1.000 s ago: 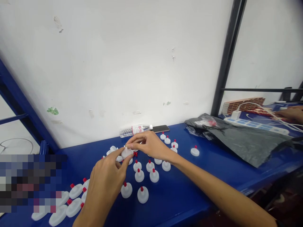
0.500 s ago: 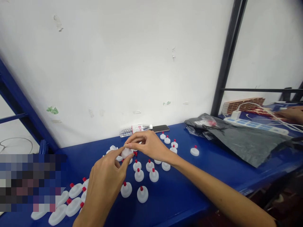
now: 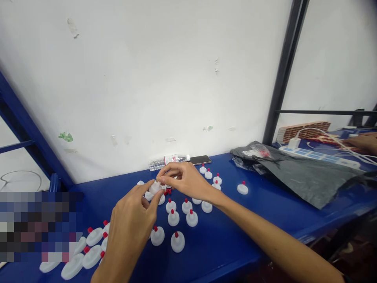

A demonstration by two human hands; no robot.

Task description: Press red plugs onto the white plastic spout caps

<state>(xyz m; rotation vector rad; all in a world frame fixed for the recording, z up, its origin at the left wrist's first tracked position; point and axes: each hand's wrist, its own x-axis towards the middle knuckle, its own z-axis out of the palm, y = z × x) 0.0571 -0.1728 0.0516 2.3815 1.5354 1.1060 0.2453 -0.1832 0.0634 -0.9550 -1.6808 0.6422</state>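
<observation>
My left hand [image 3: 134,210] grips a white translucent cap [image 3: 154,187] by its sides, between thumb and fingers. The fingertips of my right hand [image 3: 185,180] are pinched at the top of this same cap; whatever small part they hold there is hidden. Just behind and beside the held cap lie a few small red pieces [image 3: 167,192] and more white caps. Several white caps with red tips, such as one nearer the front [image 3: 177,243], stand on the blue table [image 3: 224,236]. More red-tipped caps [image 3: 92,257] are grouped at the left, partly behind my left forearm.
A clear bottle [image 3: 159,163] and a dark phone [image 3: 200,160] lie against the wall. Dark plastic bags [image 3: 291,173] cover the right side, near a power strip [image 3: 321,156]. Another person's hand [image 3: 366,142] shows at the far right edge.
Both hands stay around the same cap, which has tilted or shifted slightly to the left. The right fingertips have moved up a little.
</observation>
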